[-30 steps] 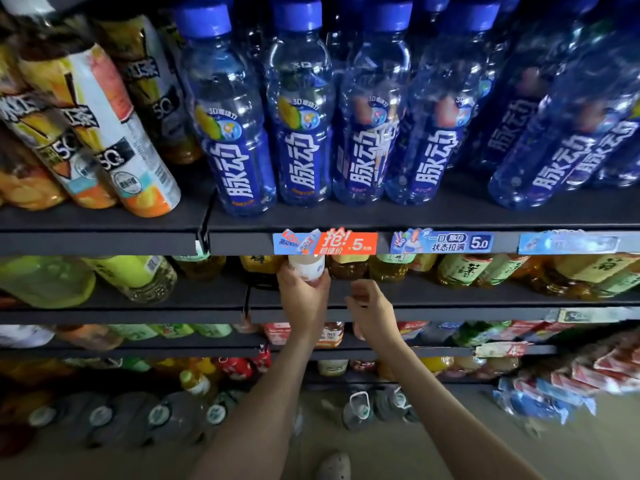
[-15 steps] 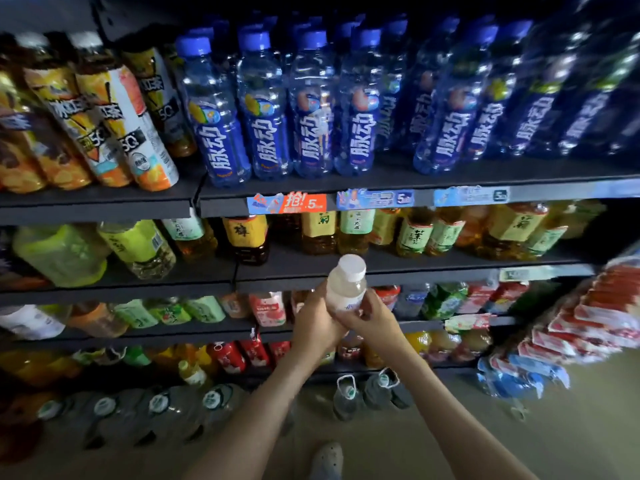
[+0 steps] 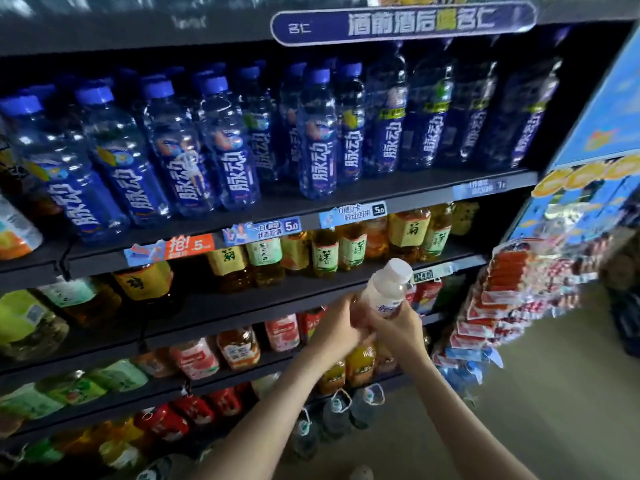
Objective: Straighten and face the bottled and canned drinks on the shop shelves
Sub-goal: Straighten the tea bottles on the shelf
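Blue bottles read "脉动", shelf tags "5.0", top sign "名仁"

Base of white bottle hidden by right hand; snack packets blurred.

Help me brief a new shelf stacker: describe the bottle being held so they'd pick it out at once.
Start at the dark shelf unit with its long row of blue bottles. In front of the tea bottles one shelf down, the left hand and right hand grip one small bottle. It alone is off the shelf, tilted, milky pale with a white cap.
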